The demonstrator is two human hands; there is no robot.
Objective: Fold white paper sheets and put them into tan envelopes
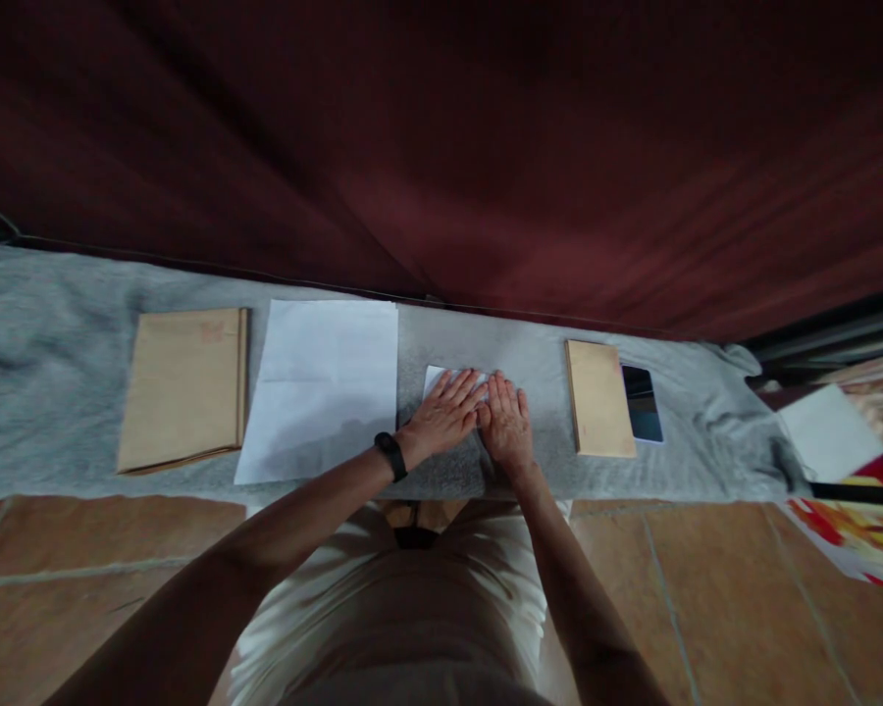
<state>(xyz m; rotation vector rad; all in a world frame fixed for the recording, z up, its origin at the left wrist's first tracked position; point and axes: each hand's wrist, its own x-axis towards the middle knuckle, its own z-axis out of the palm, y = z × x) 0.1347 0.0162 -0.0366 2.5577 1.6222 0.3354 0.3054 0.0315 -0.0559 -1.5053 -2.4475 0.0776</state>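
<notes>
My left hand [445,412] and my right hand [506,422] lie flat side by side, palms down, on a small white folded paper [434,378] in the middle of a grey cloth-covered surface [59,392]. Most of that paper is hidden beneath my fingers; only its upper left corner shows. A black band is on my left wrist. Both hands press down with the fingers together and grip nothing.
Left of my hands lies a stack of white sheets [320,387], then a large brown envelope pile [183,387]. To the right sit a smaller brown envelope stack [599,397] and a dark phone [642,404]. A dark red curtain [441,147] hangs behind. Tiled floor lies below.
</notes>
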